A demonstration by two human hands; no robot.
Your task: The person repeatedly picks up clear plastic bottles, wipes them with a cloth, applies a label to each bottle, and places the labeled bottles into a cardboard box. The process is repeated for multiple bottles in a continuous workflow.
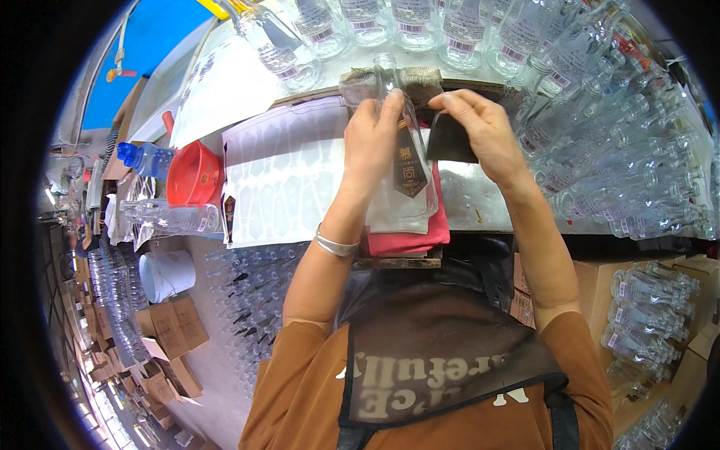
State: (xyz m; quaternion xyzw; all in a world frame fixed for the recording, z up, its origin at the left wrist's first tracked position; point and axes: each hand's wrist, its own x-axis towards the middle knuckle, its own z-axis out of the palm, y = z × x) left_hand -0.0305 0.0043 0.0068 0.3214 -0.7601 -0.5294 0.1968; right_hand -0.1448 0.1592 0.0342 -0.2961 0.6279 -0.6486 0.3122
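Bottle: a clear glass bottle (406, 111) is lying at the middle of the desk (476, 199), its neck resting across a rolled rag (420, 77) and its body lying over a pink cloth (409, 241).
Left grip: the left hand (373, 140) is gripping the bottle near its shoulder, thumb on top.
Right grip: the right hand (486, 135) is pinching a dark flat piece (451, 140) by its upper edge, just beside the bottle; whether this is a stiff scraper or something softer, I cannot tell.
Label: a dark pointed label (409, 169) is showing on the bottle's body; the work in hand seems to be smoothing it.
Pressing: working from the middle outward, with light, even strokes, would probably be pushing air out best.
Steadying: the left hand should be keeping the glass from rolling, with fingers staying off the label's edges.
Sheet: a pale backing sheet (289, 169) is lying to the left; wet hands would be risking its labels.
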